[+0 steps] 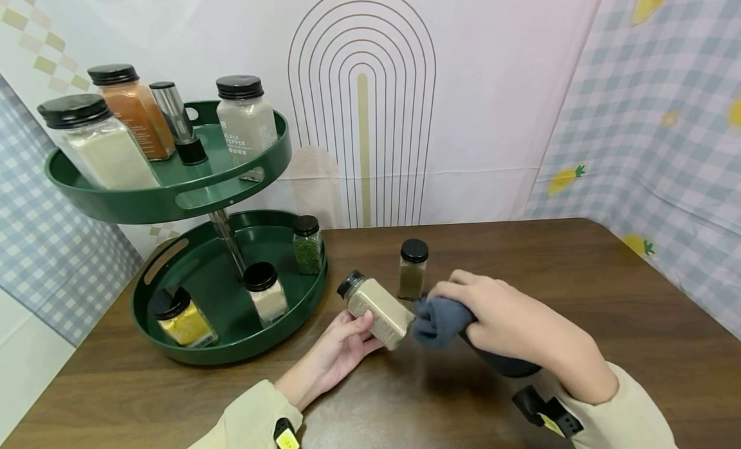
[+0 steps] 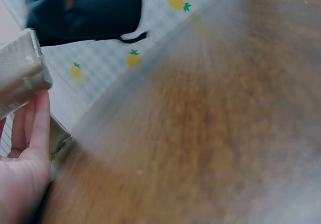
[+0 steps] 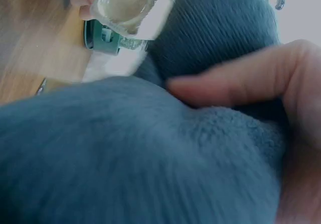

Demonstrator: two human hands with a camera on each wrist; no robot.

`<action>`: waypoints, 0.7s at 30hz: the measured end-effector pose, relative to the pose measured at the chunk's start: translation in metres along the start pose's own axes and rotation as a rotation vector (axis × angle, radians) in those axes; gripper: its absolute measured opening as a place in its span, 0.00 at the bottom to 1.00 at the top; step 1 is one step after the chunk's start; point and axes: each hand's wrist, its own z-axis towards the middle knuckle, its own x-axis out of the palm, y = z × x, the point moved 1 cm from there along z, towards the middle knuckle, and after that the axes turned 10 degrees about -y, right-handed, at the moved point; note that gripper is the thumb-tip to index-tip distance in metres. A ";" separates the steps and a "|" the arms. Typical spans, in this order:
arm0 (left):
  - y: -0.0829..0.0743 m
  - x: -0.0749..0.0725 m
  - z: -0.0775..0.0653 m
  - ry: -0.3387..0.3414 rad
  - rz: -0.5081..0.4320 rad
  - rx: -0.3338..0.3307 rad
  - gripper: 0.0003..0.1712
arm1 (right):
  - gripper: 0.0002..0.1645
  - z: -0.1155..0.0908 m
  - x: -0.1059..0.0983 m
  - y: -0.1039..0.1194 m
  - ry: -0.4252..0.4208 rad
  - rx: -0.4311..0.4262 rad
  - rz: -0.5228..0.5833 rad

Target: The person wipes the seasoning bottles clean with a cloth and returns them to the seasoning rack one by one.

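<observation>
My left hand (image 1: 344,349) grips a square clear spice jar (image 1: 379,311) with a black lid and pale beige powder inside. The jar is tilted, its lid pointing up and left and its base toward the right. A dark blue-grey cloth (image 1: 441,320) is bunched in my right hand (image 1: 498,311), close to the jar's base; whether they touch I cannot tell. In the right wrist view the thumb presses into the cloth (image 3: 125,138), and the jar's base (image 3: 128,5) faces the camera. Part of the cloth hangs below the right hand.
Behind the hands a small jar (image 1: 413,272) with a black lid stands on the wooden table (image 1: 359,410). At left is a two-tier green tray (image 1: 226,356) with several spice jars and a silver cylinder (image 1: 178,123) on its tiers. A patterned cloth backdrop (image 1: 492,101) hangs behind.
</observation>
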 end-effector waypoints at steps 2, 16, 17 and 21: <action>0.000 0.001 0.000 0.001 0.045 -0.002 0.35 | 0.33 0.002 0.003 0.001 -0.091 0.000 -0.008; 0.002 0.003 0.001 -0.005 0.157 -0.001 0.39 | 0.36 0.008 0.035 0.019 -0.125 -0.115 -0.079; 0.002 0.003 0.000 -0.011 0.147 -0.006 0.39 | 0.35 0.007 0.033 0.018 -0.104 -0.110 -0.078; 0.001 0.003 0.000 -0.036 0.120 -0.010 0.39 | 0.30 0.004 0.027 0.016 -0.050 -0.098 -0.089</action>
